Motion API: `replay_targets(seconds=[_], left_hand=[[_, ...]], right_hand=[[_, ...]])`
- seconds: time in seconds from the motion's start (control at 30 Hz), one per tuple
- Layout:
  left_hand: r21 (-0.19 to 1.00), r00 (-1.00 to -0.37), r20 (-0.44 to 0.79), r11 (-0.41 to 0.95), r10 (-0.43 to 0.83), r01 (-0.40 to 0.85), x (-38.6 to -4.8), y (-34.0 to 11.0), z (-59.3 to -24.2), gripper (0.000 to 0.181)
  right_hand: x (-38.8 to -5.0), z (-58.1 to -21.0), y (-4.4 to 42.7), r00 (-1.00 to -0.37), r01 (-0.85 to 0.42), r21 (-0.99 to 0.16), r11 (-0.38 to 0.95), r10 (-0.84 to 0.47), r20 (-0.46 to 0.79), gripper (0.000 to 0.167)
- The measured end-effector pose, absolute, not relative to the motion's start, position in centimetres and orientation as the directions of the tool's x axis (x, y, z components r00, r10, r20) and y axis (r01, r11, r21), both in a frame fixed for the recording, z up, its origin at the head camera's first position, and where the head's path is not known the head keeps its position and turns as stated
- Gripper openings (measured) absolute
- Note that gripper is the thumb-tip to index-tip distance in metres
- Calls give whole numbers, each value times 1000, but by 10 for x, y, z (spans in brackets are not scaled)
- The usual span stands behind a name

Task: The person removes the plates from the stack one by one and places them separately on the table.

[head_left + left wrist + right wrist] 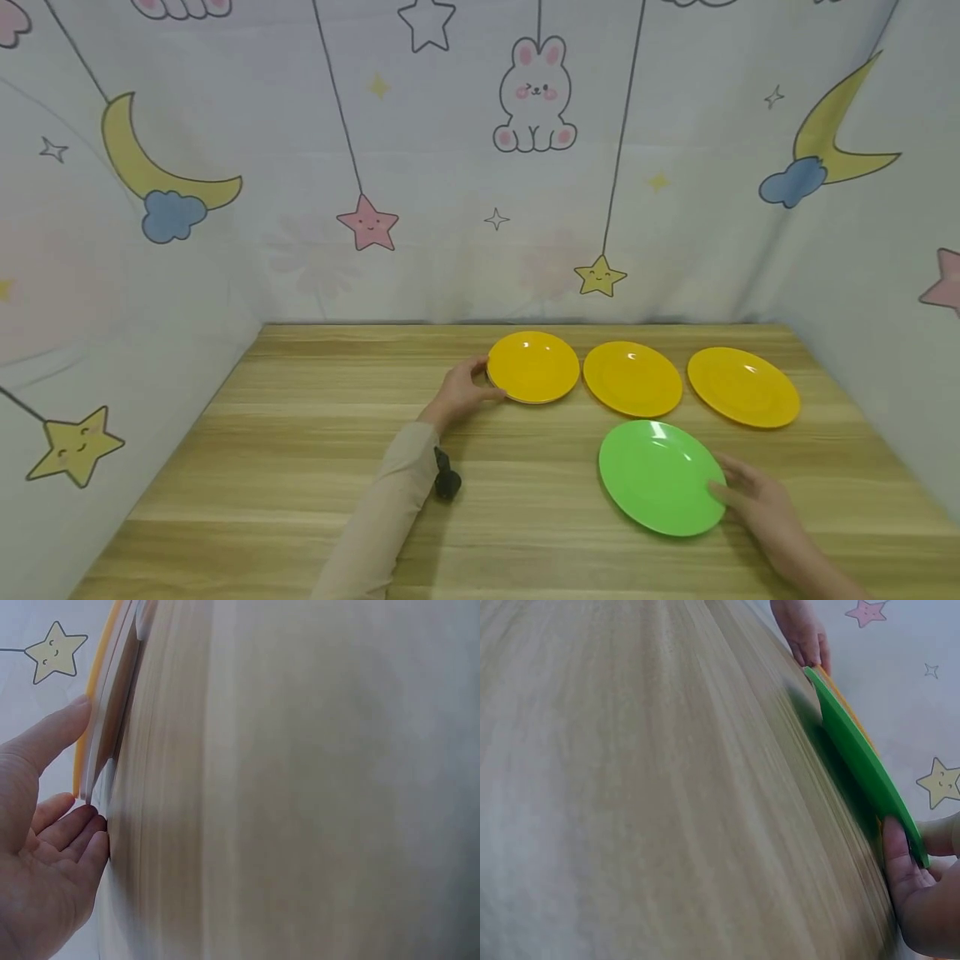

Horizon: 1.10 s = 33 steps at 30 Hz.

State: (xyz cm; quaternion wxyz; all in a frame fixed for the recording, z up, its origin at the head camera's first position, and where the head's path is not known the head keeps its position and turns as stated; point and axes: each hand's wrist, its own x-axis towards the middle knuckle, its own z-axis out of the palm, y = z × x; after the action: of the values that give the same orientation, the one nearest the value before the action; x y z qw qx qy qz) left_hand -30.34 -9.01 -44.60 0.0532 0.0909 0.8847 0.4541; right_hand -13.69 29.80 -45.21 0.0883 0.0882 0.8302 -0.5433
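My left hand [459, 395] is at the left edge of the leftmost yellow plate [533, 367], thumb and fingers spread along its rim. A pale plate edge [96, 750] shows directly beneath the yellow one in the left wrist view. My right hand [767, 505] grips a green plate [660, 477] by its right rim, thumb on top and fingers below. In the right wrist view the green plate is tilted above the table, and a shadow lies under it. Some fingers of the right hand are hidden by the plate.
A middle yellow plate [633, 379] and a right yellow plate [742, 387] lie in a row with the leftmost one. The wooden table [300, 450] ends at a printed cloth backdrop [450, 150]. A small black device [447, 482] sits by the left sleeve.
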Motion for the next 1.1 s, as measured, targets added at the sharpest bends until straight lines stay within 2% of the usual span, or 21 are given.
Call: replay_targets(seconds=[0.17, 0.4, 0.5, 1.1], left_hand=[[812, -978, -9, 573, 208, 114, -302, -91, -446, 69], [819, -979, -17, 565, 203, 102, -301, -91, -447, 70], [820, -980, -19, 563, 200, 99, -301, -90, -446, 70], [830, -980, -20, 550, 200, 95, -301, -89, -444, 69]], right_hand=[[-137, -452, 298, -976, 216, -882, 420, 70, -206, 67], [-136, -449, 301, -987, 157, -789, 594, 78, -138, 68], [-136, -448, 301, -992, 124, -770, 626, 76, -97, 65], [-139, -450, 299, -995, 99, -781, 617, 59, -80, 62]])
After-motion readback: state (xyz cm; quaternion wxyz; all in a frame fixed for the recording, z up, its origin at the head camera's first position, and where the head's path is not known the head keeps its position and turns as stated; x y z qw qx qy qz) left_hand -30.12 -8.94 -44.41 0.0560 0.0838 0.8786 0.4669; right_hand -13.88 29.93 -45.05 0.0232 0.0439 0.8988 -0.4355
